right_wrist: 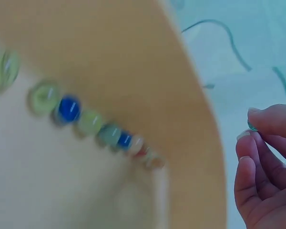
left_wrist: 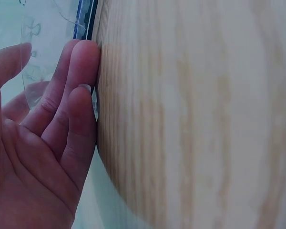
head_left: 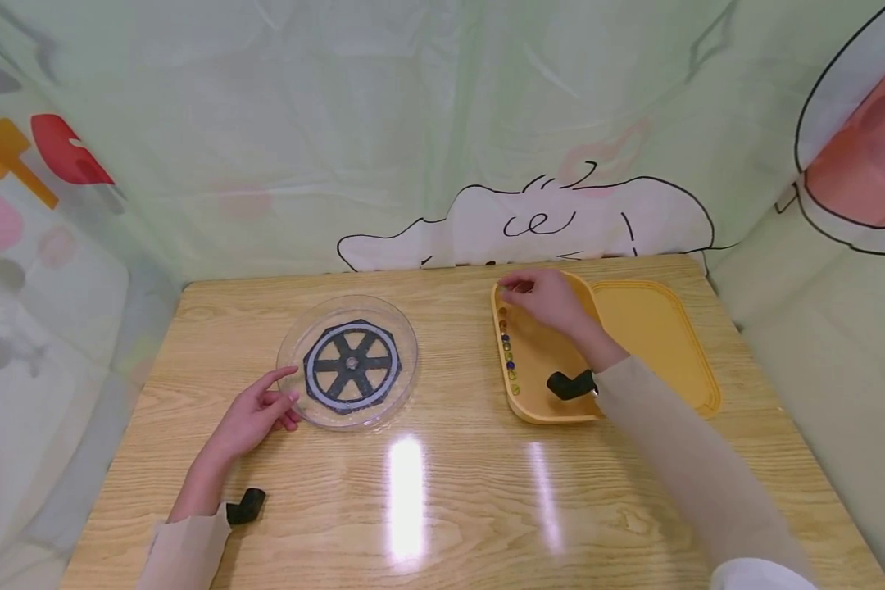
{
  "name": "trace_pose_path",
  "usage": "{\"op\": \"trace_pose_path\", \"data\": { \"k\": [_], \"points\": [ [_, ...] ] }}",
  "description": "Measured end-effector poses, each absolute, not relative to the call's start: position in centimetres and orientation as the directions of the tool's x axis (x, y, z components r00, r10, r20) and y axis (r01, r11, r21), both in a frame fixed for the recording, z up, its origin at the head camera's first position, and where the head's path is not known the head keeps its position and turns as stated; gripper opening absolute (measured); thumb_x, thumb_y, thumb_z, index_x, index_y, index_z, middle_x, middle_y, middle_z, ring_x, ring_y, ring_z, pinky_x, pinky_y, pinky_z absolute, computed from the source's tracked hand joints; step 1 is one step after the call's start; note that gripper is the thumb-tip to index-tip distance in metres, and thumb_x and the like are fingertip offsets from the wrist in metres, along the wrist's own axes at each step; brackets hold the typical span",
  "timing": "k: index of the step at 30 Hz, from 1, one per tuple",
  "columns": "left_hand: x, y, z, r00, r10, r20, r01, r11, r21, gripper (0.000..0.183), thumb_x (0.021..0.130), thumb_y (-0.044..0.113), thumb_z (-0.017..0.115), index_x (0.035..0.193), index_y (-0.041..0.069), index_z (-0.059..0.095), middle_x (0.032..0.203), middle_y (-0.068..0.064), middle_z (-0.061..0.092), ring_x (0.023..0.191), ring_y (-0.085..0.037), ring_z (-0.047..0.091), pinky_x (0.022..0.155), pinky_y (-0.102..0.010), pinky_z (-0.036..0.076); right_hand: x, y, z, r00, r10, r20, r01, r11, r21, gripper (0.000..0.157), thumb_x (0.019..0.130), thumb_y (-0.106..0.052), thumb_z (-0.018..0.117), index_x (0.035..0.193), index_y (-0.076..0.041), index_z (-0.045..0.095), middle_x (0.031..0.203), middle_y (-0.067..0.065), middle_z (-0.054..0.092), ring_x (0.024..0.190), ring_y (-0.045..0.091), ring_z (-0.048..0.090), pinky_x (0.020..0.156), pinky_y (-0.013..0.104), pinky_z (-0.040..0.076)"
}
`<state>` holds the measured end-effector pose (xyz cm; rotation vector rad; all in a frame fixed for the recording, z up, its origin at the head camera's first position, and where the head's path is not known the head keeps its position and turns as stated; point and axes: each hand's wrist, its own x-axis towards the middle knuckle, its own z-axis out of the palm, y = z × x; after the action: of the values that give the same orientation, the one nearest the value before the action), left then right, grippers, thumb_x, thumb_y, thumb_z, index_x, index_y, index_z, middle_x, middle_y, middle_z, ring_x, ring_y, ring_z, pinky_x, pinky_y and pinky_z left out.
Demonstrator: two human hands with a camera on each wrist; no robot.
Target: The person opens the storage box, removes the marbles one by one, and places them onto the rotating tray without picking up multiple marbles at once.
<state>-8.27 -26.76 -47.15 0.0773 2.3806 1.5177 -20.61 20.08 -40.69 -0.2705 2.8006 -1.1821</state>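
Observation:
My left hand [head_left: 254,414] holds the near left rim of a clear round dish [head_left: 406,385], some fingers over the rim and others against its outer side near the table [left_wrist: 181,119]. Under or within the dish shows a dark wheel-like pattern [head_left: 351,366] with spokes; which, I cannot tell. Over the far left corner of a yellow tray [head_left: 553,420], my right hand [head_left: 549,299] pinches a small green glass marble [right_wrist: 251,126] between thumb and fingertip, above the tray wall. Several marbles [right_wrist: 67,109], yellow-green, blue and reddish, line the tray's left inner wall.
Right of the tray lies a flat yellow lid or second tray [head_left: 652,336], partly hidden by my right forearm. A printed curtain [head_left: 302,164] hangs behind the wooden table. Black wrist devices [head_left: 245,506] stick out at both sleeves.

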Motion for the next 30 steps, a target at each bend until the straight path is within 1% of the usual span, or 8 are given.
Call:
{"op": "trace_pose_path", "data": {
  "k": [3, 7, 12, 18, 22, 25, 30],
  "points": [
    [-8.3, -26.8, -47.2, -0.950, 0.208, -0.234, -0.124, 0.436, 0.891, 0.051, 0.094, 0.030, 0.057, 0.140, 0.016, 0.039, 0.083, -0.013, 0.067, 0.069, -0.027, 0.066, 0.066, -0.032, 0.054, -19.9, 18.8, -39.7, -0.976, -0.217, 0.008, -0.152, 0.658, -0.738, 0.024, 0.087, -0.022, 0.067, 0.108, -0.011, 0.069, 0.095, 0.004, 0.065, 0.085, 0.019, 0.057, 0.071, 0.033, 0.048],
    [-8.3, -26.8, -47.4, -0.948, 0.221, -0.228, -0.119, 0.418, 0.900, 0.052, 0.094, 0.029, 0.057, 0.140, 0.014, 0.038, 0.082, -0.015, 0.067, 0.069, -0.028, 0.066, 0.065, -0.033, 0.055, -19.2, 16.8, -39.2, -0.959, -0.277, 0.057, -0.224, 0.620, -0.752, 0.022, 0.087, -0.020, 0.067, 0.106, -0.010, 0.069, 0.092, 0.004, 0.065, 0.080, 0.018, 0.057, 0.067, 0.031, 0.048],
    [-8.4, -26.7, -47.6, -0.946, 0.236, -0.222, -0.112, 0.403, 0.908, 0.052, 0.094, 0.027, 0.056, 0.140, 0.012, 0.038, 0.082, -0.016, 0.067, 0.069, -0.029, 0.066, 0.066, -0.034, 0.055, -18.7, 14.2, -39.5, -0.930, -0.355, 0.095, -0.300, 0.584, -0.754, 0.019, 0.086, -0.018, 0.068, 0.103, -0.009, 0.070, 0.090, 0.002, 0.065, 0.079, 0.016, 0.057, 0.069, 0.030, 0.048],
    [-8.3, -26.8, -47.5, -0.948, 0.224, -0.225, -0.113, 0.425, 0.898, 0.052, 0.094, 0.029, 0.056, 0.140, 0.012, 0.038, 0.081, -0.014, 0.068, 0.068, -0.029, 0.066, 0.064, -0.033, 0.054, -18.6, 10.7, -40.0, -0.907, -0.415, 0.076, -0.321, 0.561, -0.763, 0.020, 0.085, -0.018, 0.069, 0.102, -0.009, 0.071, 0.087, -0.001, 0.065, 0.078, 0.016, 0.056, 0.067, 0.027, 0.049],
    [-8.3, -26.8, -47.3, -0.947, 0.224, -0.232, -0.119, 0.426, 0.897, 0.052, 0.095, 0.027, 0.056, 0.140, 0.012, 0.037, 0.082, -0.015, 0.067, 0.069, -0.029, 0.066, 0.064, -0.033, 0.054, -18.6, 8.5, -40.5, -0.893, -0.447, 0.056, -0.320, 0.542, -0.777, 0.021, 0.085, -0.017, 0.070, 0.104, -0.009, 0.071, 0.086, -0.002, 0.064, 0.077, 0.014, 0.056, 0.066, 0.025, 0.048],
    [-8.3, -26.6, -46.9, -0.943, 0.228, -0.243, -0.130, 0.420, 0.898, 0.051, 0.095, 0.024, 0.055, 0.141, 0.011, 0.036, 0.083, -0.017, 0.067, 0.069, -0.030, 0.066, 0.065, -0.034, 0.054, -18.7, 6.9, -40.7, -0.886, -0.462, 0.048, -0.316, 0.524, -0.791, 0.020, 0.085, -0.016, 0.070, 0.104, -0.009, 0.071, 0.085, -0.002, 0.064, 0.077, 0.014, 0.056, 0.065, 0.025, 0.048],
    [-8.0, -26.1, -45.3, -0.941, 0.234, -0.245, -0.133, 0.411, 0.902, 0.049, 0.096, 0.015, 0.053, 0.140, 0.005, 0.036, 0.083, -0.022, 0.066, 0.070, -0.036, 0.065, 0.065, -0.039, 0.054, -18.9, 4.7, -41.3, -0.877, -0.479, 0.044, -0.314, 0.501, -0.807, 0.019, 0.084, -0.016, 0.071, 0.102, -0.011, 0.071, 0.085, -0.004, 0.064, 0.076, 0.011, 0.056, 0.066, 0.023, 0.048]
  ]
}}
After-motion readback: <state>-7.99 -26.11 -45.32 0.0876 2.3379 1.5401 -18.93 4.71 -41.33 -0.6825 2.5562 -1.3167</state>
